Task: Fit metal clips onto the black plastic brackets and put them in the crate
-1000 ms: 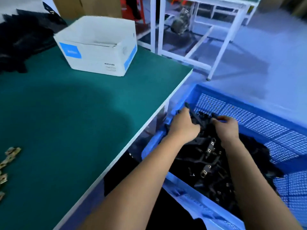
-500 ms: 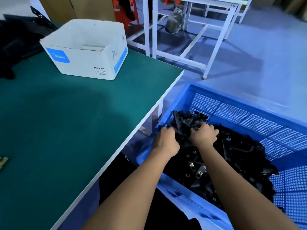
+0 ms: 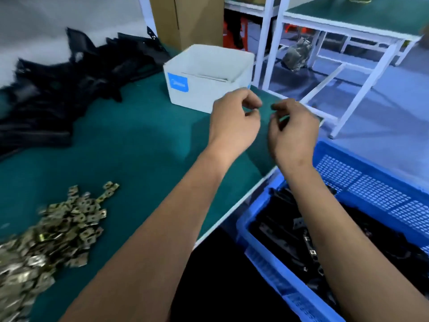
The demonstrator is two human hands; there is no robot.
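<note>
My left hand (image 3: pixel 234 119) and my right hand (image 3: pixel 293 129) hover side by side above the right part of the green table (image 3: pixel 144 145), fingers loosely curled and holding nothing. A heap of brass-coloured metal clips (image 3: pixel 46 235) lies at the table's near left. Black plastic brackets (image 3: pixel 58 94) are piled at the far left. Beside the table, lower right, the blue crate (image 3: pixel 362 180) holds black brackets with clips fitted (image 3: pixel 301 240); my right forearm passes over it.
A white cardboard box (image 3: pixel 209 77) with a blue label stands open at the back of the table, just beyond my hands. Behind it are a brown carton (image 3: pixel 188 19) and white-framed workbenches (image 3: pixel 348 22) on a grey floor.
Both hands have let go of the brackets in the crate and risen up and left over the table. The camera has swung left, bringing the clip heap and the bracket pile into view.
</note>
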